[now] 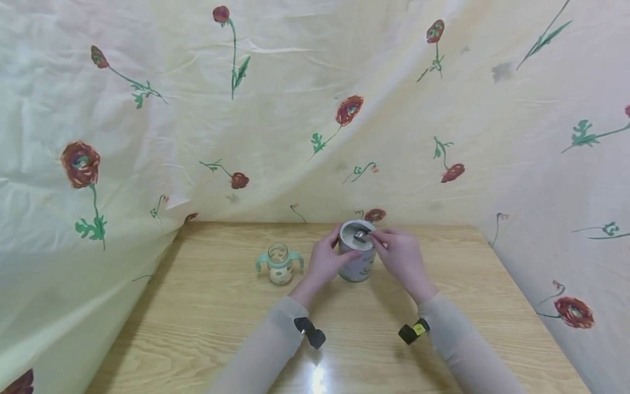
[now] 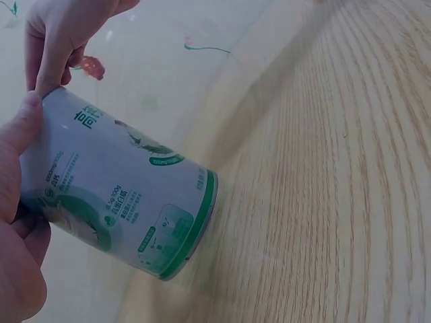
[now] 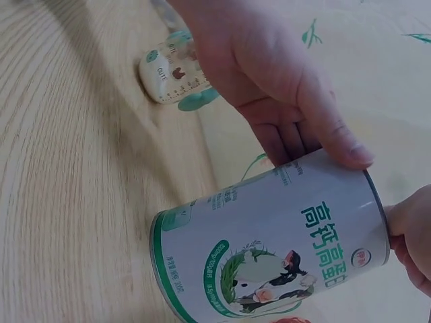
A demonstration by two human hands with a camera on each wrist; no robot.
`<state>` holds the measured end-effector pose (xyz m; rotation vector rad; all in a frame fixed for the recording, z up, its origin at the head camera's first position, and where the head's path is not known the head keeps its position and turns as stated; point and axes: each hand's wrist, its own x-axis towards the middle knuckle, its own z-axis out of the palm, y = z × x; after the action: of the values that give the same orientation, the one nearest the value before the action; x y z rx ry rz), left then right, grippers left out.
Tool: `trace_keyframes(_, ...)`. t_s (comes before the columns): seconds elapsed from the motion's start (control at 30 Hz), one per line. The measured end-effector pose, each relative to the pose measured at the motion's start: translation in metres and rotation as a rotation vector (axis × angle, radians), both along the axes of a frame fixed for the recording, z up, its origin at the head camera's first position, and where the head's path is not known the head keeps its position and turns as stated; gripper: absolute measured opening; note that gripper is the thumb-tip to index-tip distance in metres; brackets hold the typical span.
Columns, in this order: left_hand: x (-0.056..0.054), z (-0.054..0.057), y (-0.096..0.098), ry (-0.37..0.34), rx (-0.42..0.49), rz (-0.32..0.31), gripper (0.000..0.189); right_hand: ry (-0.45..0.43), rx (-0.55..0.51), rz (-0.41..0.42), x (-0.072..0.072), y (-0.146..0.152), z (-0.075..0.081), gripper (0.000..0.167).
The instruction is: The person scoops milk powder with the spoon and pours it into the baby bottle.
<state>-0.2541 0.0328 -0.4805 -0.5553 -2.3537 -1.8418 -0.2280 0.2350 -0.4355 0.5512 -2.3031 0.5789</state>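
A white-and-green milk powder can (image 1: 357, 268) stands upright on the table, a cow picture and green lettering on its side. Wrapped around its left side, my left hand (image 1: 325, 261) holds the can, with the thumb across the front just below the rim. My right hand (image 1: 402, 260) is at the top right of the rim, fingertips pinching a small dark and silver piece (image 1: 361, 235) over the silvery can top. I cannot tell what this piece is. In the right wrist view, the left thumb (image 3: 347, 145) presses on the can's wall.
Left of the can stands a clear baby bottle (image 1: 280, 272) with mint-green handles (image 1: 297, 257) and no cap on top. The wooden table (image 1: 206, 323) ends at a cream curtain (image 1: 275, 109) printed with red flowers, close behind the can. Both wrists wear small black cameras.
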Motion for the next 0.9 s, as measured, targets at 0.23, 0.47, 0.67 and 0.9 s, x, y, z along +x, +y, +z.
trace_keyframes(0.23,-0.001,0.004,0.001,-0.036,0.035,0.027,0.089,-0.076,0.109,0.035,-0.002,-0.009,0.013,0.015)
trace_keyframes(0.47,0.0,0.002,0.001,-0.05,0.063,0.018,0.091,-0.122,0.137,0.047,-0.005,-0.014,0.01,0.015)
trace_keyframes(0.67,-0.001,-0.002,0.001,-0.037,0.061,0.016,0.089,-0.198,0.09,0.058,-0.006,-0.014,0.009,0.013)
trace_keyframes(0.9,-0.003,-0.004,0.001,-0.021,0.07,0.011,0.086,-0.273,0.033,0.074,-0.005,-0.015,0.012,0.011)
